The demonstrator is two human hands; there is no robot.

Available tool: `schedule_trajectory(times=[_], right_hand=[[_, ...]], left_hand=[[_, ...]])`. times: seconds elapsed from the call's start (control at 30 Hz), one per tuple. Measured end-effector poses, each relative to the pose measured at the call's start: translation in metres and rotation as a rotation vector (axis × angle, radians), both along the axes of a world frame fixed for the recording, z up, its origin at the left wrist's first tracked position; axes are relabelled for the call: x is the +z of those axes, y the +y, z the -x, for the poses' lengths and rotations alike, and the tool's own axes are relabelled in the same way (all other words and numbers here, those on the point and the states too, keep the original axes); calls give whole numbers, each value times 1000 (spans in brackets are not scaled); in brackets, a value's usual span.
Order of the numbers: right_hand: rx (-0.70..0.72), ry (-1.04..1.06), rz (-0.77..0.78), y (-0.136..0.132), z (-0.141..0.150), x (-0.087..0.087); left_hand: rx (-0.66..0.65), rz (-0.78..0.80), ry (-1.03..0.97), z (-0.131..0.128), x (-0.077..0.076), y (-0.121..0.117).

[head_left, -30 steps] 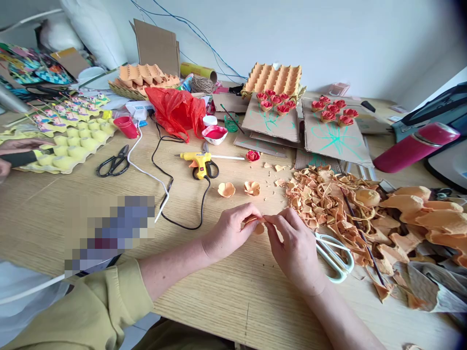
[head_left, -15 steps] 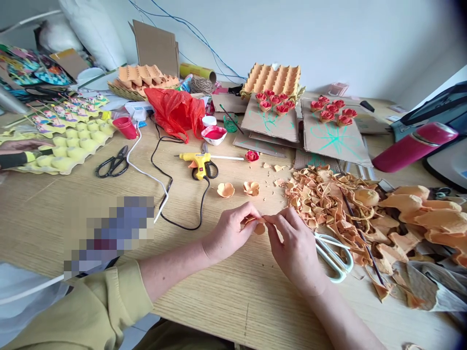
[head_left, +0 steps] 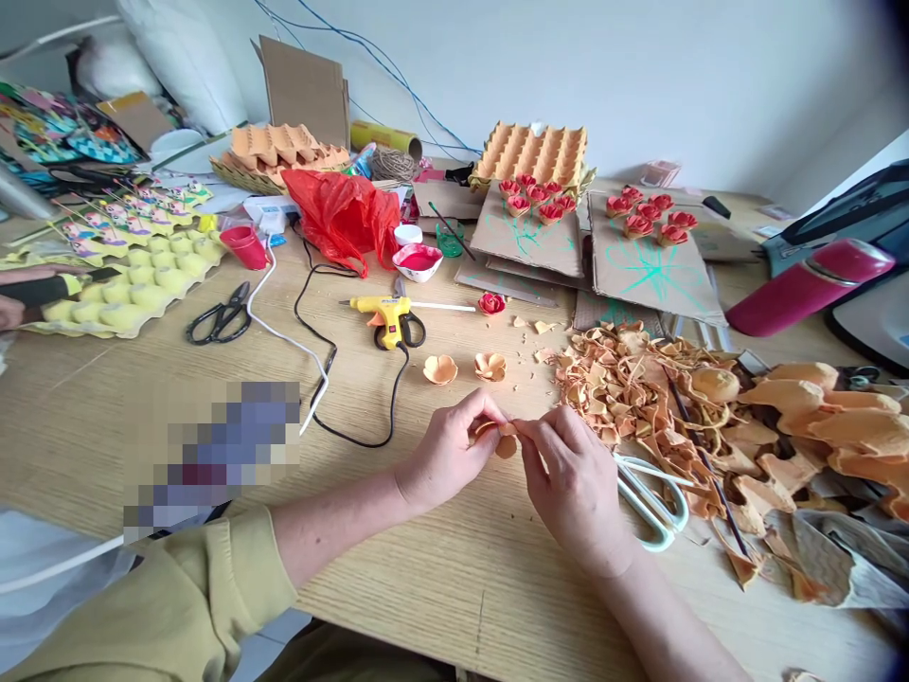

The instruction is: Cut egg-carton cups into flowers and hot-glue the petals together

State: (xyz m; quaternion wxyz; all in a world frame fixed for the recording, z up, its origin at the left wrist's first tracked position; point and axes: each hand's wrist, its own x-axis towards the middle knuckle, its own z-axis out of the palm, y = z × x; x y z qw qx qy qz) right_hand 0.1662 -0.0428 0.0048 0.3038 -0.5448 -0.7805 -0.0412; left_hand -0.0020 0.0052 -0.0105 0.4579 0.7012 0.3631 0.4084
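Observation:
Between my two hands is a small orange egg-carton flower [head_left: 506,446], its petals partly hidden by my fingers. My left hand [head_left: 454,445] pinches it from the left, and my right hand [head_left: 570,478] pinches a petal edge from the right. Just beyond lie two cut egg-carton flowers, a cupped one [head_left: 440,369] and a second one [head_left: 490,367]. A red-painted flower [head_left: 491,303] sits farther back. Beside my right hand rest scissors with pale green handles [head_left: 657,502], their blades hidden under scraps.
A yellow glue gun [head_left: 387,317] with a black cord lies mid-table, near black scissors [head_left: 220,317]. Orange carton scraps [head_left: 625,388] heap at right, before a pink bottle [head_left: 806,289]. Red flowers stand on cardboard [head_left: 643,270]. Another person's hand [head_left: 14,294] works at a yellow egg tray [head_left: 152,289].
My hands and the flower stay almost in place, with only slight finger movement. At the far left, the other person's hand and dark tool have shifted a little over the yellow tray.

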Motion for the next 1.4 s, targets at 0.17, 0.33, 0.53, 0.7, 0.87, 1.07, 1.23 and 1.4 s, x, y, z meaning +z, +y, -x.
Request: schedule_trajectory(times=[0.17,0.33,0.53,0.7,0.87,1.07,1.23,1.4], right_hand=[[-7,-4,25,0,0,0],[-12,65,59,2,0,-1],[-30,6,27,1,0,-2],[-28,75,80,2,0,-1],[-22,162,125,3,-1,0],[-16,192,164,4,-3,2],[-4,179,168,5,-4,2],[-11,95,96,4,-3,2]], left_hand=[[27,66,-70,-3,-3,0],[38,115,-117,-5,-2,-1],[9,188,-170,-8,0,1],[20,211,-170,-9,-1,3],[26,247,-189,-9,-3,3],[18,268,-183,-8,-1,3],[25,291,-168,-8,0,3],[20,305,-164,-9,1,3]])
